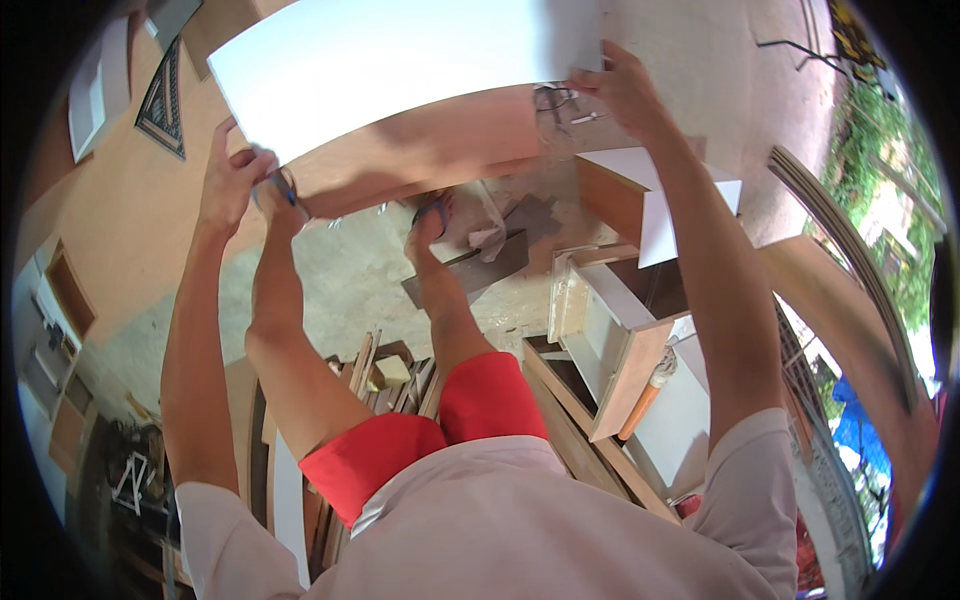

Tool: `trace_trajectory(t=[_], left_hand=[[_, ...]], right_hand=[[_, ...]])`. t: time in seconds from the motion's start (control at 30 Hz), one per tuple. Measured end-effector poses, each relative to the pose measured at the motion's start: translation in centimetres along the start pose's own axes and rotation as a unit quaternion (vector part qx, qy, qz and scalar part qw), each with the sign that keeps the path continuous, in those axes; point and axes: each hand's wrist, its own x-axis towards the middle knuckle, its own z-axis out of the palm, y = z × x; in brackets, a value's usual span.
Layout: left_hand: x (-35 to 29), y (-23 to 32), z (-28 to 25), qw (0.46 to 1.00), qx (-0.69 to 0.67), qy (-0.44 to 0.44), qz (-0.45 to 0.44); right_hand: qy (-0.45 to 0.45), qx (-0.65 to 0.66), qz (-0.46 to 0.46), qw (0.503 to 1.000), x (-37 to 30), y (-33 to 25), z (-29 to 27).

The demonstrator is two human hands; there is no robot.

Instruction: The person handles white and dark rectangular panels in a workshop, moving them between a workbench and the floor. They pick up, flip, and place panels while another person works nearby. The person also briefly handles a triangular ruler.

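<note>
A large white panel (410,60) spans the top of the view, held up in front of me. At its near left corner my left hand (232,180) is closed on the edge, thumb and fingers bent around it. My right hand (622,92) pinches the near right corner. Both arms are stretched forward. Beneath the panel's near edge shows a brown wooden board (430,140), partly in the panel's shadow. The panel's far edge is cut off by the frame.
Dark flat pieces (470,268) lie on the concrete floor by my feet. White-and-wood box parts (610,330) and an orange-handled tool (645,400) sit at the right. Wood strips (390,385) are piled near my legs. A black triangular frame (165,105) lies far left.
</note>
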Motion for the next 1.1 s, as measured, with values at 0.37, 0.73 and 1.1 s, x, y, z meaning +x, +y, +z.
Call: trace_trajectory(t=[0.37, 0.73, 1.1], left_hand=[[-0.3, 1.1, 1.0, 1.0, 0.013, 0.006, -0.017], [0.4, -0.1, 0.3, 0.999, -0.024, -0.003, -0.023], [0.5, 2.9, 0.5, 0.966, 0.226, 0.124, -0.019]], right_hand=[[0.081, -0.136, 0.012, 0.987, 0.9, 0.8, 0.1], [0.093, -0.158, 0.001, 0.983, 0.5, -0.2, -0.1], [0.112, -0.117, -0.015, 0.987, 1.5, 0.9, 0.9]])
